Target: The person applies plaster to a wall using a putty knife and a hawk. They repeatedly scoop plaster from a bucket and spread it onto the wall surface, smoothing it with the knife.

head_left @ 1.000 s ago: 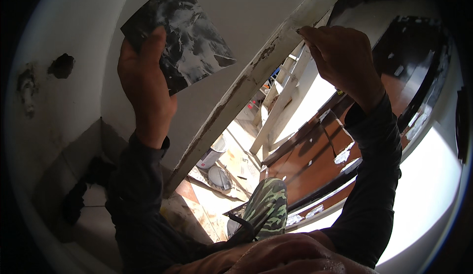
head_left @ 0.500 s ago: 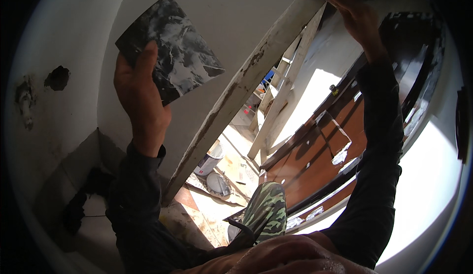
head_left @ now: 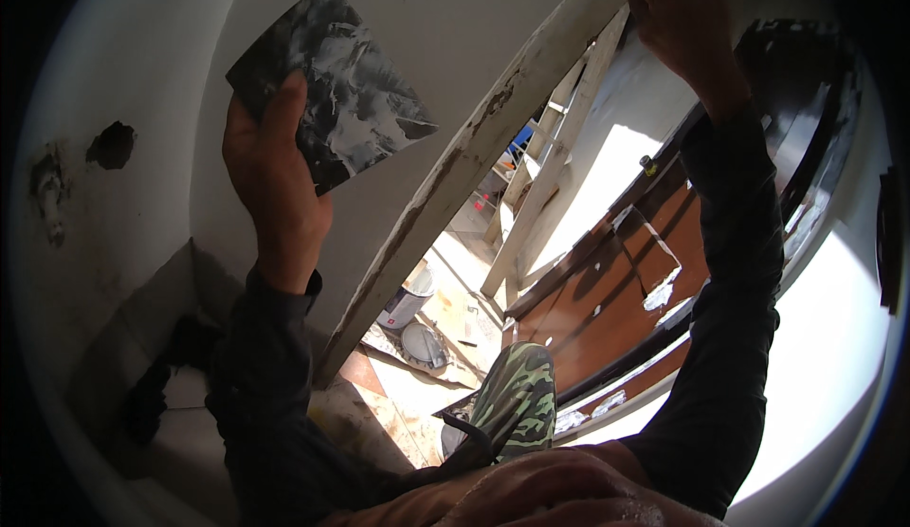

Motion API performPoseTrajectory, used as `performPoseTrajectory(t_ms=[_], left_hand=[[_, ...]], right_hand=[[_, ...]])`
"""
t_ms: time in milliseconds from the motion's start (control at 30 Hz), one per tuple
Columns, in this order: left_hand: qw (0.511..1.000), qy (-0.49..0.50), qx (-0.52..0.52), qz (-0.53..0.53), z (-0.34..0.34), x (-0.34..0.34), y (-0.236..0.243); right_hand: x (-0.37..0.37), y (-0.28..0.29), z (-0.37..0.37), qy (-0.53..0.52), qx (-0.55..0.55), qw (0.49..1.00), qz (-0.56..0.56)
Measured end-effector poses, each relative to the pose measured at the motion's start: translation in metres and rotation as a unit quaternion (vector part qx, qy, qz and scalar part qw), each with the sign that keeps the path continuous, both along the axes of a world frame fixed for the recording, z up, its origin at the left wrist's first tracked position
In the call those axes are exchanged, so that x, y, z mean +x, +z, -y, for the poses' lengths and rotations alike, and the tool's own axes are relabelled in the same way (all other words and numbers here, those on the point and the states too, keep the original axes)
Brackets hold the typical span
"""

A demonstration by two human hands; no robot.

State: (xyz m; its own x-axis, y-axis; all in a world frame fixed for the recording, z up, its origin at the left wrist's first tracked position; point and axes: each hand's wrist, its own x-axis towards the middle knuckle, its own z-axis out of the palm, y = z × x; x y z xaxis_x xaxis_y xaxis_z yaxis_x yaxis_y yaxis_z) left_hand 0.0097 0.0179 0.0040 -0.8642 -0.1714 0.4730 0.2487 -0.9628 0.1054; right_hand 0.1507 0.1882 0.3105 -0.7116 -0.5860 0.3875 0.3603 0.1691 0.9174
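Black smeared plate [head_left: 355, 81] sits gripped between barely parted left fingers [head_left: 239, 127].

Smeared plate [head_left: 355, 91]; glossy brown panel [head_left: 621, 281]

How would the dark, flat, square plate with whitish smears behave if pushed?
The dark, flat, square plate is probably stiff, showing no sag beyond the left hand. It's likely light, held one-handed near an edge. Its whitish smears could be slippery if wet.
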Motion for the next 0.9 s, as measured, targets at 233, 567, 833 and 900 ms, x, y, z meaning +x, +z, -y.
performPoseTrajectory(t_ms=[233, 567, 833, 900], left_hand=[[0.999, 0.019, -0.022, 0.013, 0.005, 0.012, -0.002], [0.887, -0.421, -0.187, 0.025, -0.137, 0.135, -0.034], [0.805, 0.26, -0.467, -0.258, -0.24, 0.107, -0.078], [0.833, 0.144, -0.501, -0.183, -0.256, 0.109, -0.1]], right_hand=[[0.064, -0.082, -0.025, 0.224, -0.411, 0.879, 0.094], [0.115, -0.258, -0.145, 0.504, -0.764, 0.377, 0.142], [0.122, -0.311, -0.222, 0.369, -0.65, 0.649, 0.14], [0.12, -0.326, -0.248, 0.33, -0.632, 0.689, 0.132]])
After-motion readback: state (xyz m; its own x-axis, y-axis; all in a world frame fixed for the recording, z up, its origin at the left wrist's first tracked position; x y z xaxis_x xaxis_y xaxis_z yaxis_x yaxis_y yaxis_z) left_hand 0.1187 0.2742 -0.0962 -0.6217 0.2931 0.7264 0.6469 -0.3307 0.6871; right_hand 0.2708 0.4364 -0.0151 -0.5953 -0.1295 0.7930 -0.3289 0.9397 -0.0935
